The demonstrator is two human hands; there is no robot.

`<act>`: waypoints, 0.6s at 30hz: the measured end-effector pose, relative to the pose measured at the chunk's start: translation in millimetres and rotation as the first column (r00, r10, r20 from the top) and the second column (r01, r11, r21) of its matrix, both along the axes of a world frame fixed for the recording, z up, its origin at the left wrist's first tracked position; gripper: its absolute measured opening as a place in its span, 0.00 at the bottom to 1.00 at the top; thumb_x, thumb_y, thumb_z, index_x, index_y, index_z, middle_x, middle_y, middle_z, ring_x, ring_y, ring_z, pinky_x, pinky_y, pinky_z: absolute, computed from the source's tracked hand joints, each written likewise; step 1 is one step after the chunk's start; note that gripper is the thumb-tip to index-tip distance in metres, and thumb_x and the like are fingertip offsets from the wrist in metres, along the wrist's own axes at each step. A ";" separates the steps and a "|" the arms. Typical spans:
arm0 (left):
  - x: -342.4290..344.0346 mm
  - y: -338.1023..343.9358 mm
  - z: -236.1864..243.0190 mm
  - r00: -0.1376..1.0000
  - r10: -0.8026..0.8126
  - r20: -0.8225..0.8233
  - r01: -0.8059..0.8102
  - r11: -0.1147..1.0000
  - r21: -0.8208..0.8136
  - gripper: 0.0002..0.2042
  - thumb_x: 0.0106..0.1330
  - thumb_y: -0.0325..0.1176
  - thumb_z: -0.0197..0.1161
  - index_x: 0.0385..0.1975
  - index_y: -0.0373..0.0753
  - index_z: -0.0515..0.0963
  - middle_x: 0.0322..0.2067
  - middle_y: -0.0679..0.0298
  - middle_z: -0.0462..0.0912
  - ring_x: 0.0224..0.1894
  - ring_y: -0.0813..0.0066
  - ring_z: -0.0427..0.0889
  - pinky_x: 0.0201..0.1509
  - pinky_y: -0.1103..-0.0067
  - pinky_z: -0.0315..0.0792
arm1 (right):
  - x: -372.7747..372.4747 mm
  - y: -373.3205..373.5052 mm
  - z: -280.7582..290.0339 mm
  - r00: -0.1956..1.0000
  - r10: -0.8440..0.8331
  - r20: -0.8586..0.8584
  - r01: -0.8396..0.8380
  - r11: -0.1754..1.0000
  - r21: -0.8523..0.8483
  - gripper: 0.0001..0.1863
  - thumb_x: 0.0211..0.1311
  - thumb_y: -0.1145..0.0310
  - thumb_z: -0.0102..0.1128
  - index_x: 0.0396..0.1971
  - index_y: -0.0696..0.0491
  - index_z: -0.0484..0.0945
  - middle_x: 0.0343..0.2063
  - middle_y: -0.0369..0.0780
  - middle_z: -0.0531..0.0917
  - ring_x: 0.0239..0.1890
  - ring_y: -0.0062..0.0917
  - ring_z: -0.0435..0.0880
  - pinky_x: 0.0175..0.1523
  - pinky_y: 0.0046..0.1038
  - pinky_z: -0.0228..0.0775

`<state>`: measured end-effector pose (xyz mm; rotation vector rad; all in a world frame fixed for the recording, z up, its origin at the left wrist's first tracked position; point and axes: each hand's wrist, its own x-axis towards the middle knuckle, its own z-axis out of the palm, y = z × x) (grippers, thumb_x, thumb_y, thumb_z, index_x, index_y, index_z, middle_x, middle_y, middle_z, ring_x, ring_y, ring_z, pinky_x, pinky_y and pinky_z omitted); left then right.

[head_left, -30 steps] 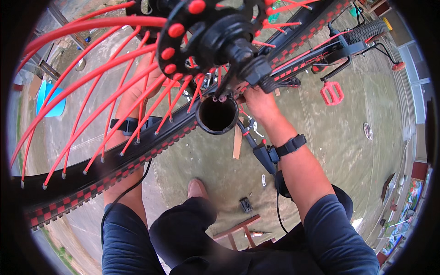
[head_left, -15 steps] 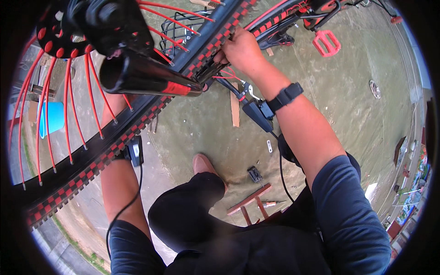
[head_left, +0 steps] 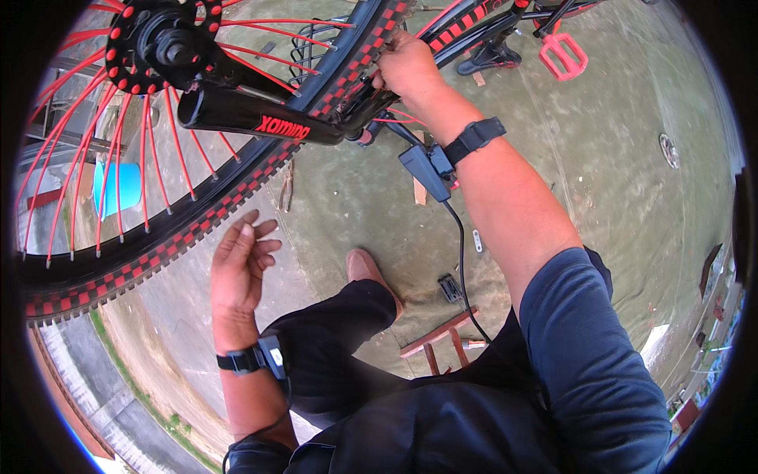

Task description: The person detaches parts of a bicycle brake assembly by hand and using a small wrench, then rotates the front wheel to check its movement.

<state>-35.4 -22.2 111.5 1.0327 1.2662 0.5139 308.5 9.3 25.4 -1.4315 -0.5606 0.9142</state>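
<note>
A bicycle wheel (head_left: 170, 272) with red spokes and a red-and-black checkered tyre fills the upper left. Its hub (head_left: 175, 49) sits beside a black fork leg (head_left: 237, 112) with red lettering. At the top middle, my right hand (head_left: 408, 67) is closed on the bicycle where the fork meets the frame, close against the tyre. Its fingertips are partly hidden there. My left hand (head_left: 246, 265) hangs just below the tyre, palm turned inward, with fingers apart and nothing in them. Both wrists wear black straps with small boxes.
A red pedal (head_left: 564, 57) juts out at the upper right. On the floor lie a black pedal (head_left: 450, 287), a small silver piece (head_left: 478, 241), a cardboard strip (head_left: 419, 189) and a brown wooden stand (head_left: 438, 336). A blue bucket (head_left: 118, 188) shows through the spokes.
My left hand has come out from behind the wheel and dropped toward me, free of it. The wheel and fork sit at a different angle in view. My right hand stays at the bicycle.
</note>
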 end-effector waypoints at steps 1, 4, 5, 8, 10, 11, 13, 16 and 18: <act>3.9 -10.1 2.9 0.999 0.004 0.036 -0.004 1.000 -0.009 0.18 0.73 0.34 0.52 0.58 0.31 0.68 0.44 0.51 0.82 0.36 0.70 0.85 0.33 0.83 0.76 | 4.3 -1.1 -2.1 0.999 0.001 -0.041 0.000 1.000 0.016 0.17 0.57 0.83 0.49 0.47 0.59 0.76 0.28 0.37 0.82 0.19 0.22 0.80 0.25 0.25 0.70; 10.6 -38.4 3.0 0.997 0.001 0.081 0.004 0.998 -0.063 0.18 0.73 0.33 0.53 0.57 0.31 0.69 0.44 0.51 0.82 0.36 0.70 0.84 0.33 0.83 0.76 | 9.4 -4.6 -1.7 0.989 0.020 -0.144 0.000 0.991 0.137 0.16 0.62 0.79 0.47 0.48 0.58 0.76 0.28 0.36 0.81 0.18 0.20 0.79 0.23 0.23 0.66; 12.4 -44.4 0.3 0.996 -0.016 0.087 0.023 0.996 -0.085 0.18 0.72 0.33 0.54 0.57 0.31 0.69 0.44 0.51 0.82 0.36 0.70 0.84 0.33 0.83 0.76 | 11.5 -6.2 -0.4 0.986 0.029 -0.164 0.000 0.985 0.171 0.15 0.63 0.78 0.46 0.48 0.58 0.76 0.28 0.36 0.81 0.19 0.20 0.79 0.23 0.22 0.66; 16.4 -48.9 -14.3 0.997 -0.059 0.049 0.066 0.987 -0.144 0.18 0.72 0.34 0.55 0.57 0.31 0.69 0.43 0.52 0.83 0.35 0.70 0.84 0.32 0.83 0.75 | 18.9 -10.7 -2.9 0.980 0.043 -0.195 -0.004 0.981 0.195 0.16 0.67 0.74 0.46 0.51 0.60 0.74 0.31 0.38 0.82 0.19 0.20 0.79 0.22 0.21 0.66; 18.6 -48.5 -15.6 0.996 -0.073 0.045 0.079 0.985 -0.152 0.18 0.72 0.34 0.55 0.57 0.32 0.69 0.43 0.53 0.83 0.34 0.71 0.84 0.32 0.83 0.75 | 21.6 -15.1 -1.8 0.973 0.036 -0.228 0.012 0.978 0.207 0.16 0.67 0.73 0.47 0.52 0.60 0.73 0.33 0.39 0.82 0.20 0.20 0.80 0.23 0.20 0.67; 19.4 -48.9 -15.4 0.997 -0.068 0.048 0.074 0.985 -0.154 0.18 0.72 0.34 0.55 0.57 0.32 0.69 0.42 0.53 0.83 0.34 0.71 0.84 0.32 0.83 0.75 | 23.0 -18.0 -1.0 0.965 0.034 -0.260 0.026 0.974 0.226 0.16 0.68 0.72 0.47 0.53 0.61 0.72 0.33 0.39 0.82 0.21 0.21 0.80 0.23 0.20 0.68; 18.5 -49.3 -12.0 0.998 -0.050 0.044 0.056 0.987 -0.148 0.17 0.72 0.34 0.55 0.57 0.32 0.70 0.42 0.54 0.83 0.34 0.71 0.84 0.32 0.83 0.74 | 20.5 -20.0 7.5 0.952 0.034 -0.306 0.044 0.968 0.245 0.16 0.69 0.71 0.47 0.53 0.61 0.72 0.34 0.40 0.83 0.22 0.21 0.82 0.24 0.19 0.71; 16.8 -49.5 -13.7 0.998 -0.069 -0.013 0.067 0.990 -0.121 0.17 0.72 0.33 0.54 0.57 0.32 0.70 0.42 0.54 0.83 0.34 0.72 0.84 0.32 0.83 0.74 | 17.6 -20.2 17.0 0.958 0.015 -0.286 0.051 0.974 0.220 0.14 0.70 0.72 0.45 0.50 0.61 0.72 0.32 0.41 0.83 0.24 0.22 0.84 0.26 0.19 0.76; 16.3 -49.8 -14.1 0.993 -0.110 -0.040 0.106 0.990 -0.096 0.17 0.72 0.32 0.54 0.56 0.32 0.70 0.41 0.54 0.83 0.34 0.72 0.84 0.33 0.83 0.74 | 20.2 -15.3 22.3 0.985 -0.022 -0.173 0.051 0.984 0.168 0.12 0.69 0.74 0.45 0.48 0.62 0.71 0.30 0.42 0.83 0.23 0.23 0.84 0.26 0.20 0.76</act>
